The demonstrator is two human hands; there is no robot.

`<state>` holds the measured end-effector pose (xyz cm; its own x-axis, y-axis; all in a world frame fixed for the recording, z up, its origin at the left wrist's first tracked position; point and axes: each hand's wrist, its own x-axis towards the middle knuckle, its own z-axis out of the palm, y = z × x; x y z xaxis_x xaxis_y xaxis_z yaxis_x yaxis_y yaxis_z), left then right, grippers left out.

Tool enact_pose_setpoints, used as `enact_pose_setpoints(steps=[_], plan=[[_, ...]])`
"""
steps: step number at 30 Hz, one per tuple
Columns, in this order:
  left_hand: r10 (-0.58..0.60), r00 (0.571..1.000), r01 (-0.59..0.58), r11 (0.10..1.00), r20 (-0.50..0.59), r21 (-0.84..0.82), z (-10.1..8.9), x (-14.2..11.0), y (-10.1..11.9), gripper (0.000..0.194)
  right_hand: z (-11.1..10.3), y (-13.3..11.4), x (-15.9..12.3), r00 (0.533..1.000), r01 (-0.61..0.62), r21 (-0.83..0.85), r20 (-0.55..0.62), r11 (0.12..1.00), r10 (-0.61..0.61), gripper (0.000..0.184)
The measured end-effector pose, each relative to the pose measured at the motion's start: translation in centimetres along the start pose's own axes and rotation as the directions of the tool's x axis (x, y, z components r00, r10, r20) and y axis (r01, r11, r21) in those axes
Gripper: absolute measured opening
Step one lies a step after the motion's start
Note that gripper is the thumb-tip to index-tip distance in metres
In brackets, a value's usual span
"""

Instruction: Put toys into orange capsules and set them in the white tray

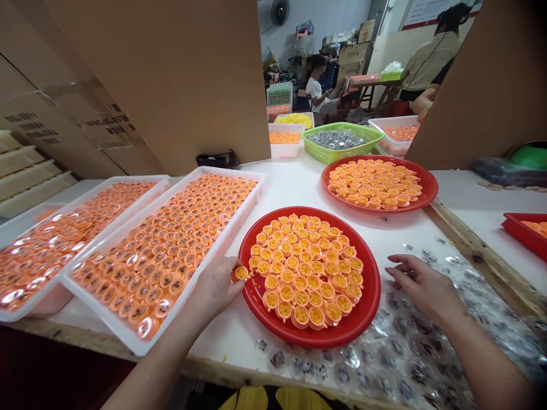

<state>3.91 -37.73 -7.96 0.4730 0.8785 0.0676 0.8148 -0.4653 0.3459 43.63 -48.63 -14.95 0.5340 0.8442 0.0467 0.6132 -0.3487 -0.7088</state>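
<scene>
Left hand (212, 287): 1, fingers curled and closed in a pinch on 1 orange plastic cup (240, 274) with a yellow centre, held over the left rim of the near red plate (318, 339).

Right hand (421, 285): 1, open, fingers spread and lightly arched, holding nothing, just right of the same plate.

Near red plate, contents: several dozen matching orange cups, exact count uncertain, laid in rings, yellow sides up.

Right of and in front of that plate: dozens of clear plastic domes (384, 356), scattered under and around the right hand.

Left of it: 2 long white trays (205, 169), side by side, each packed with orange cups, dark marks showing.

Beyond it: 1 second red plate (431, 185) of orange cups; 1 green basket (318, 149) of silvery pieces; 3 white tubs (284, 151), holding orange or yellow pieces.

Far right of it: 1 red tray (513, 233) with orange pieces.

Well beyond it: 2 seated people (429, 65).
</scene>
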Motion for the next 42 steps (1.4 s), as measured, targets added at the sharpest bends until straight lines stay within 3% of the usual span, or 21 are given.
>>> enact_pose_setpoints(steps=[4,8,12,14,17,21,24,25,27,30,33,37,42], plan=[[0.022,0.999,-0.023,0.999,-0.03,-0.033,-0.2,-0.2,-0.2,0.018,0.0,-0.1,0.0,1.0,0.005,0.03,-0.007,1.0,-0.005,0.04],[-0.053,0.999,0.05,0.951,-0.003,-0.305,-0.3,-0.8,0.1,0.019,0.1,0.1,0.0,1.0,0.003,0.099,-0.003,0.995,-0.003,0.04],[-0.105,0.985,0.172,0.672,0.138,-0.72,0.5,-1.0,0.3,0.026,0.1,0.9,0.2,1.0,-0.024,0.147,0.0,0.989,0.024,0.039],[-0.108,0.974,0.227,0.538,0.2,-0.812,1.0,-1.0,0.5,0.03,-0.1,1.2,0.4,0.999,-0.044,0.156,-0.009,0.987,0.046,0.038],[-0.095,0.964,0.265,0.437,0.249,-0.86,1.5,-0.8,1.4,0.031,-0.8,1.1,0.5,0.992,-0.09,0.231,-0.064,0.969,0.107,0.035],[-0.064,0.964,0.262,0.415,0.259,-0.871,1.9,-0.4,3.2,0.032,-2.0,-1.3,-0.3,0.988,-0.066,0.41,-0.099,0.91,0.117,0.034],[-0.012,0.955,0.282,0.335,0.295,-0.899,2.5,-0.2,4.5,0.032,-1.7,-5.2,-2.0,0.996,-0.027,0.556,0.086,0.831,-0.025,0.031],[0.01,0.951,0.293,0.297,0.309,-0.909,2.7,-0.2,4.9,0.032,-1.2,-6.8,-2.7,0.972,-0.024,0.581,0.204,0.813,-0.118,0.027],[0.064,0.941,0.309,0.232,0.332,-0.922,3.2,-0.3,5.4,0.03,0.0,-10.2,-3.8,0.852,-0.012,0.577,0.433,0.817,-0.293,0.019],[0.147,0.924,0.329,0.165,0.353,-0.93,3.6,-0.5,5.7,0.028,2.1,-14.1,-4.4,0.729,0.085,0.629,0.489,0.773,-0.478,0.009],[0.179,0.92,0.334,0.103,0.348,-0.937,3.7,-0.8,5.7,0.029,3.6,-16.0,-4.0,0.67,0.222,0.634,0.453,0.741,-0.588,0.01],[0.16,0.925,0.354,-0.038,0.344,-0.935,3.7,-1.1,5.7,0.028,5.0,-16.5,-3.5,0.635,0.246,0.655,0.448,0.715,-0.629,0.012],[0.127,0.921,0.382,-0.117,0.367,-0.917,3.4,-1.1,6.4,0.026,6.2,-16.6,-3.8,0.7,0.088,0.698,0.464,0.71,-0.543,0.008]])
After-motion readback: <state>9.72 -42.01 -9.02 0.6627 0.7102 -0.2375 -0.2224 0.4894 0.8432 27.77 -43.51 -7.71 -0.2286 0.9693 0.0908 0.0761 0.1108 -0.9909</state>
